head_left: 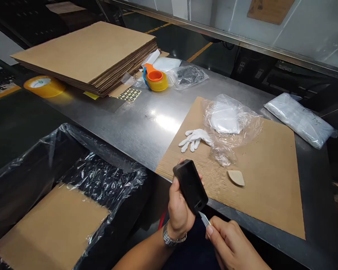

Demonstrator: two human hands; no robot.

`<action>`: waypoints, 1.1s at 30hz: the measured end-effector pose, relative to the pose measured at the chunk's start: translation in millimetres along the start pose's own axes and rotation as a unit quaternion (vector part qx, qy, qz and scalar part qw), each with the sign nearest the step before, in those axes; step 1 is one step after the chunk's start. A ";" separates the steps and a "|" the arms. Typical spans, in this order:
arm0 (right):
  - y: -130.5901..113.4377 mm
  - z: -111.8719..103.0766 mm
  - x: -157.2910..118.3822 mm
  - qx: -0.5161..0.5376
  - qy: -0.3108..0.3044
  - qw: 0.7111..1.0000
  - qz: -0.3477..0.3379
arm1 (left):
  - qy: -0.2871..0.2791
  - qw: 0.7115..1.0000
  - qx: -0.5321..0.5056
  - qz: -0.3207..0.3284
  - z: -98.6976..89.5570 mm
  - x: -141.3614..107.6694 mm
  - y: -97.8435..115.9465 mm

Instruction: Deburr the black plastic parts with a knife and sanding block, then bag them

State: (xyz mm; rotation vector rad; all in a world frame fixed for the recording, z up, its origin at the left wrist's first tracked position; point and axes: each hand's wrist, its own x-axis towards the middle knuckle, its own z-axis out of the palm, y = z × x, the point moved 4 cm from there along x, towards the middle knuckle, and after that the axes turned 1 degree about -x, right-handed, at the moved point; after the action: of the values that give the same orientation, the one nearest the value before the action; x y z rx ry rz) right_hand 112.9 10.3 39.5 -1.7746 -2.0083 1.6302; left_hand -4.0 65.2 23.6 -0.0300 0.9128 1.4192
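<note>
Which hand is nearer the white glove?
Left. The left hand, holding the black case, sits just below the white glove; the right hand is lower, farther off.

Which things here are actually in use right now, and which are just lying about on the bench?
In use: black plastic case held in left hand; small blade held in right hand, its tip at the case's end.

Lying about: white glove, clear plastic bag, cardboard stack, tape dispenser, sticker sheet.

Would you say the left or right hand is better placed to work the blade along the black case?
Probably the right hand: it holds the blade at the black case, while the left hand grips the case.
</note>
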 end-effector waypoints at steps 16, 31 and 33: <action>-6.2 5.2 3.7 0.140 -0.042 0.989 -0.018 | 0.016 0.998 -0.012 0.060 -2.3 -1.9 -1.6; -25.5 -3.5 -19.2 -0.315 0.350 0.834 -0.286 | -0.014 0.984 -0.100 0.145 -0.1 -5.0 7.5; -28.6 1.3 -19.4 -0.374 0.384 0.789 -0.302 | -0.024 0.983 -0.096 0.153 1.3 -5.5 8.9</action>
State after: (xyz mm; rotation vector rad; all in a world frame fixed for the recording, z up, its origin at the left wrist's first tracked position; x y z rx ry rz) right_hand 98.4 0.5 69.2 -1.2713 -2.4387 -0.1321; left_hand -10.2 63.2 31.8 -0.0001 0.7586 1.7840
